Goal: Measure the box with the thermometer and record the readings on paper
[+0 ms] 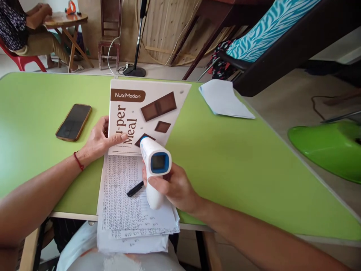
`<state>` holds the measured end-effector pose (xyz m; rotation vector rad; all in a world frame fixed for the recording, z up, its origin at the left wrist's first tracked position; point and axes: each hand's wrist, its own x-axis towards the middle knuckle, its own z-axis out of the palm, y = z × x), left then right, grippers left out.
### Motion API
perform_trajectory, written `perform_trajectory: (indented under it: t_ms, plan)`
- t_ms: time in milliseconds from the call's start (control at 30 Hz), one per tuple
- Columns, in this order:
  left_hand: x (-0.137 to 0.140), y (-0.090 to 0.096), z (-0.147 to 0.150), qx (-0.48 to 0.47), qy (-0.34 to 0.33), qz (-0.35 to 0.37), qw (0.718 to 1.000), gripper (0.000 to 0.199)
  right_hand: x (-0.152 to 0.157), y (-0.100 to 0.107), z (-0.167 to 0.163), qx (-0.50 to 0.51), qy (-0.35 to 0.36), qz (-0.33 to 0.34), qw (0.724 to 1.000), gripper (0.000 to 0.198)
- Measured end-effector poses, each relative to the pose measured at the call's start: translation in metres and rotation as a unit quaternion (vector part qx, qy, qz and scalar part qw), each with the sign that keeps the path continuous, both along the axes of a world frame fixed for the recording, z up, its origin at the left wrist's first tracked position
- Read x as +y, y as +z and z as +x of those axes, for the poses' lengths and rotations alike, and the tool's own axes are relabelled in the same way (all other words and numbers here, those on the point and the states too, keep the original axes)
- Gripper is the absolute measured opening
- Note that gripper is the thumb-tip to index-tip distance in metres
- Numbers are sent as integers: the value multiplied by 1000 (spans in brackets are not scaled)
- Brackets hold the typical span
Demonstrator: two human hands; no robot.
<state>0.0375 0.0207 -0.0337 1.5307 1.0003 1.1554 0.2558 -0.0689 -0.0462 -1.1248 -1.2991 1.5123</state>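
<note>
My left hand (98, 139) grips the left edge of a white box (126, 128) printed with "NutriMotion" and chocolate pieces, its thumb lying across the front. Wrapped round the handle of a white infrared thermometer (154, 188) is my right hand (175, 186). The thermometer's nose points at the lower part of the box, and its blue-rimmed screen faces me, looking dark. Below the box, a stack of handwritten sheets (121, 203) hangs over the table's near edge. A black pen (135, 189) lies on the sheets, partly hidden behind the thermometer.
A phone (73, 122) lies on the green table (225, 169) left of the box. Folded white paper (222, 98) rests at the far right edge. Beyond are a stand (135, 70), a wooden chair (109, 41) and a seated person (28, 34). A green plastic seat (324, 148) stands at right.
</note>
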Motion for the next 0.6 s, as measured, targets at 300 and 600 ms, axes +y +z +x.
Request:
perform_trajectory:
  t_ms: [300,600]
  plan:
    - [2,-4,-2,7,11,4,1000,62,3,3,-1,13,41,8,999,28]
    - [2,-4,-5,25,7,3,1000,58,3,2,2,0,48,35,998,28]
